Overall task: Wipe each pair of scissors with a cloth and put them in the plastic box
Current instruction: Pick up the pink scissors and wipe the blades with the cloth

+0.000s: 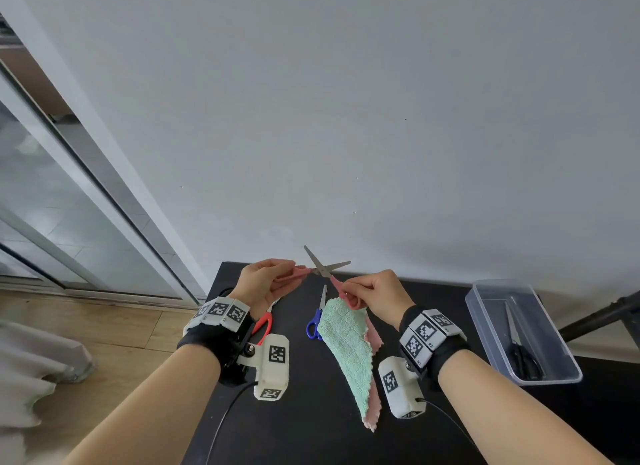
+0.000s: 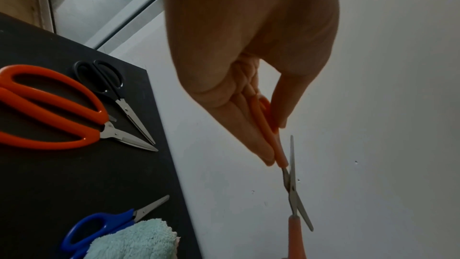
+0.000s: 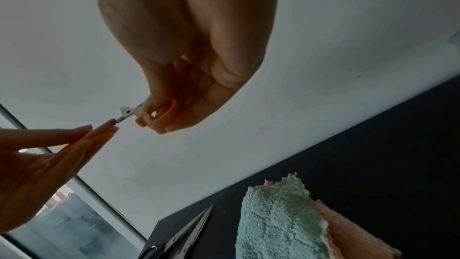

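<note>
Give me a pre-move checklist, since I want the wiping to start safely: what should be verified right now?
1. Pink-handled scissors held by both handles, left hand and right hand: ok.
2. Blades spread for wiping: ok.
3. Fingers off the blades: ok.
4. Green and pink terry cloth touching the blades: not ok; in the head view it hangs below the right hand.
5. Clear plastic box open, with room: ok; one black-handled pair inside.
6. Blue-handled scissors and orange-handled scissors on the black table, unwiped: cannot tell.
</note>
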### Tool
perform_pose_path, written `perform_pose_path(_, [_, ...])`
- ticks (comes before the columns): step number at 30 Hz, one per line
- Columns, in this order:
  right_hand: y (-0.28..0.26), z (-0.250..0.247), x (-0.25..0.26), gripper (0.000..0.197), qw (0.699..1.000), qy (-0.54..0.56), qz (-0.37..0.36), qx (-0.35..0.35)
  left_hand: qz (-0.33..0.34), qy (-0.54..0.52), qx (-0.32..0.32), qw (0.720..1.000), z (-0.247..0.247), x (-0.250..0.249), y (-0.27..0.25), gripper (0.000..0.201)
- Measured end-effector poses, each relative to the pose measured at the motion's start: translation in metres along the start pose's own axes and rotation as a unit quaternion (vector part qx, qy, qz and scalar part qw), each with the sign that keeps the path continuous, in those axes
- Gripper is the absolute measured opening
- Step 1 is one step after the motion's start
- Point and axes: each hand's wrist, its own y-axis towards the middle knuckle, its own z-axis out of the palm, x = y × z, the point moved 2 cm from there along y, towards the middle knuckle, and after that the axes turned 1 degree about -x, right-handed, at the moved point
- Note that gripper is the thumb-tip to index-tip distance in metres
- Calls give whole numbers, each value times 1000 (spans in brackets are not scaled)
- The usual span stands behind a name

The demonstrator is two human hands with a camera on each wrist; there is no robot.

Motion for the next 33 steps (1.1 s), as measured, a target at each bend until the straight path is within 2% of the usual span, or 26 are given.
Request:
perform_pose_path(9, [-15, -2, -1, 14, 999, 24, 16, -39, -39, -16, 64, 997, 10, 18, -11, 19])
perform_pose_path(13, [-14, -4, 0, 15, 998, 40, 20, -45, -80, 56, 101, 990, 14, 27, -15, 9])
perform_pose_path(16, [-12, -4, -2, 12, 998, 45, 23, -46, -115, 109, 141, 977, 12, 31, -14, 25])
perform_pose_path(19, [-12, 1, -4, 12, 997, 51, 24, -44, -135, 163, 176, 961, 15, 33, -13, 29])
perform_pose_path(33, [-6, 14, -8, 6, 994, 87, 24, -62, -121, 124, 190, 966, 18, 32, 2, 28])
